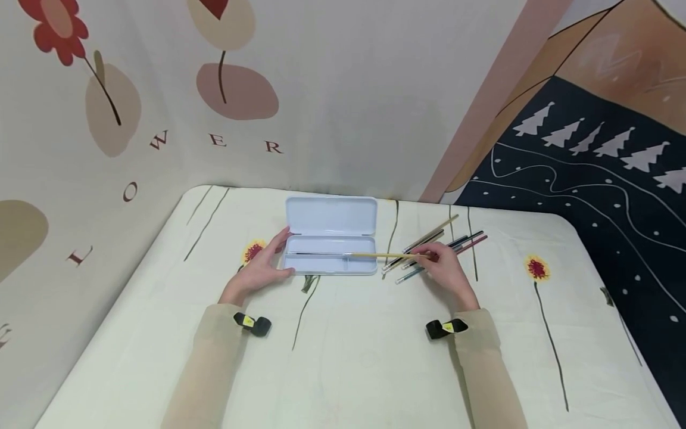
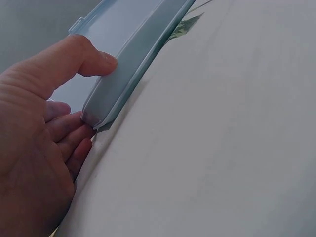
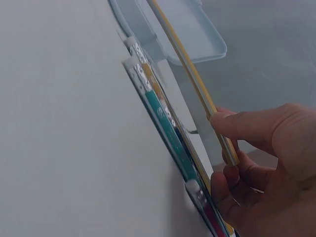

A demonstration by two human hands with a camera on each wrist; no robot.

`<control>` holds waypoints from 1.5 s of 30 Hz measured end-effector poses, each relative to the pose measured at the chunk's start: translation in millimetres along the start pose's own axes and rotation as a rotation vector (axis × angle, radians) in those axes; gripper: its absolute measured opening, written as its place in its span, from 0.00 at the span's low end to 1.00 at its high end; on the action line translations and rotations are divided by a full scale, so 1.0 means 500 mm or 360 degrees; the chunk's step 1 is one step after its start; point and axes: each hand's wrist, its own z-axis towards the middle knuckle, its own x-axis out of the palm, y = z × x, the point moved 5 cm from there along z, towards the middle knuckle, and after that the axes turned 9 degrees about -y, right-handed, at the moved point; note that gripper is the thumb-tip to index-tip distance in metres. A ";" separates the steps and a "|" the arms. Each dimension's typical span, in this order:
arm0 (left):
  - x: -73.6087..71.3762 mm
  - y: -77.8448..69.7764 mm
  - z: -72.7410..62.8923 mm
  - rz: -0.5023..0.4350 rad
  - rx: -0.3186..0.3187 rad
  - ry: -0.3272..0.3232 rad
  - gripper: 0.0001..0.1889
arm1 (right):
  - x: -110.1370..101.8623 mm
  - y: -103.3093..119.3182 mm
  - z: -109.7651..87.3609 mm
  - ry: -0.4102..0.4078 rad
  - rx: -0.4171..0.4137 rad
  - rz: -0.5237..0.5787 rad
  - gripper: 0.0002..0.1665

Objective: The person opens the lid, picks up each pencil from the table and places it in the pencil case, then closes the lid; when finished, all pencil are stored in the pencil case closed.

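A pale blue pencil case (image 1: 331, 215) lies with its lid raised at the back. My left hand (image 1: 259, 271) holds the case's left end, the thumb (image 2: 101, 63) on the near rim and the fingers against the end wall. My right hand (image 1: 445, 266) pinches a yellow pencil (image 3: 187, 61) near one end, between thumb and fingers. The pencil lies level, its far part over the case's lower tray (image 1: 332, 268). Below the right hand are loose pencils, among them a teal one (image 3: 170, 136) with a white eraser and a red one (image 1: 473, 243).
A pale cloth (image 1: 364, 357) printed with flowers covers the table. Behind it hangs a white printed curtain (image 1: 375, 119), and a dark cloth with tree shapes (image 1: 589, 179) is at the right.
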 end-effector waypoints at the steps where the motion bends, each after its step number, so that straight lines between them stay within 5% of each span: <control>1: 0.000 0.000 0.000 0.0000 0.0002 -0.0001 0.48 | 0.003 0.003 0.001 -0.0002 0.0001 0.0008 0.06; 12: 0.000 0.002 0.000 -0.0004 0.0006 -0.0005 0.48 | 0.048 0.034 0.013 -0.0019 -0.0077 -0.0078 0.06; 45: 0.001 0.004 0.001 -0.0017 0.0056 -0.0032 0.48 | 0.194 0.109 0.056 0.0043 -0.0166 0.0042 0.05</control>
